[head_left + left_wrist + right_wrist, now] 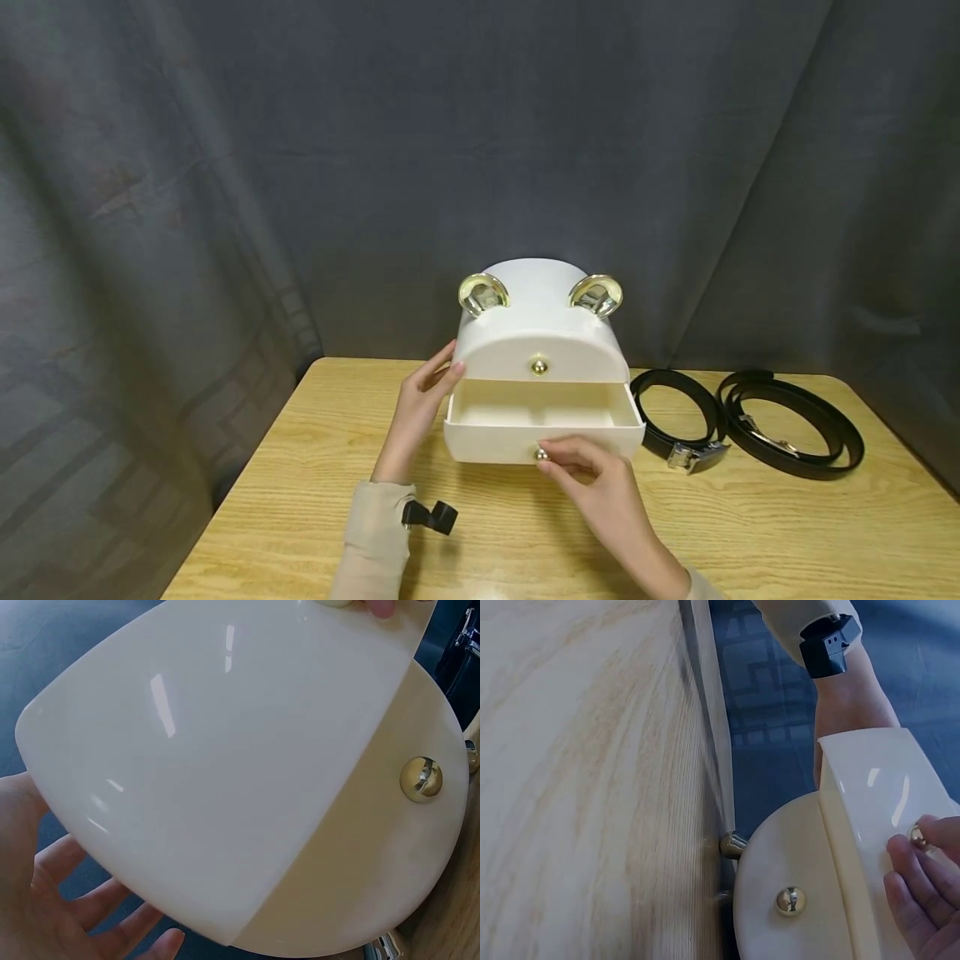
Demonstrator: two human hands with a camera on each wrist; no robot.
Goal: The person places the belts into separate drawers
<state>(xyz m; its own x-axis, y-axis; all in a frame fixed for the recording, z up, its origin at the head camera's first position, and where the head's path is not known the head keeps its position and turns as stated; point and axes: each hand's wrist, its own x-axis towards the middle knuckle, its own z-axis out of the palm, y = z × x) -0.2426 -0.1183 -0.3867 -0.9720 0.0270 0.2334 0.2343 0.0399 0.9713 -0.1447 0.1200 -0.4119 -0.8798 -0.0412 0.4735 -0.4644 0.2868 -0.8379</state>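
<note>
Sitting at the back middle of the wooden table (750, 533), a white box (540, 333) with two shiny ears is the landmark. Lower drawer (543, 425) juts out of the box front toward the person, open, looks empty inside; its slide axis runs straight from box to person. Two black belts (750, 421) lie coiled right of the box, well apart from both hands. Left hand (420, 408) rests flat on the box's left wall, fingers (90, 907) straight and spread, gripping nothing, just bracing. Right hand (592, 483) is in front of the box, fingertips (915, 877) pinching the small gold drawer knob (539, 454), so it is the hand on the drawer and lies directly along the slide line. Upper gold knob (538, 366) on the box's arched front is untouched. Head view alone shows the drawer interior and belts; left wrist view shows only the palm against the glossy wall; right wrist view shows the table edge and the left sleeve behind the box.
</note>
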